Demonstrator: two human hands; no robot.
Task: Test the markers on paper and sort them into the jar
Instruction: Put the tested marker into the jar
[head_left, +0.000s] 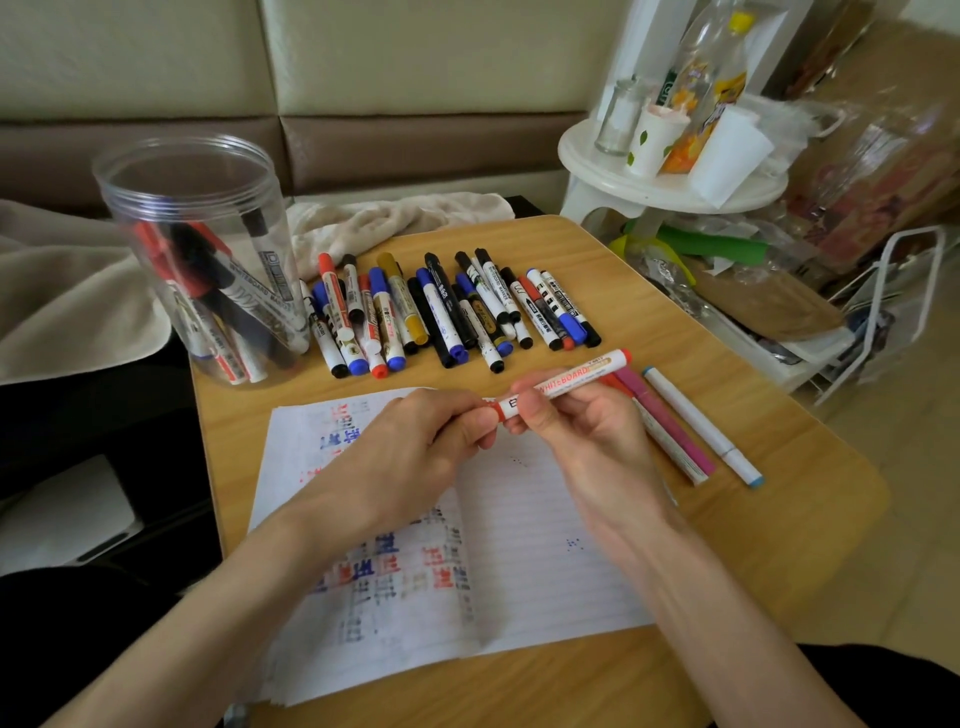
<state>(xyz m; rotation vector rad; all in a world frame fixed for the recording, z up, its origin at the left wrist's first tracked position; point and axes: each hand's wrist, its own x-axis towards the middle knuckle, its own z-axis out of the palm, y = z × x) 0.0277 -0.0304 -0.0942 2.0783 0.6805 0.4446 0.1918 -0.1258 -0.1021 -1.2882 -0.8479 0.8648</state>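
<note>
Markers on wooden table, sofa behind

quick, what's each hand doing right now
Left hand: holding the near end of the red whiteboard marker, fingers curled round it.
Right hand: holding the same marker's barrel.

1. A light wooden table carries everything.
2. A clear jar stands at its far left corner.
3. A row of markers lies beside the jar.
4. Ink-marked lined paper lies nearer.
5. Three pens lie right of the paper.
</note>
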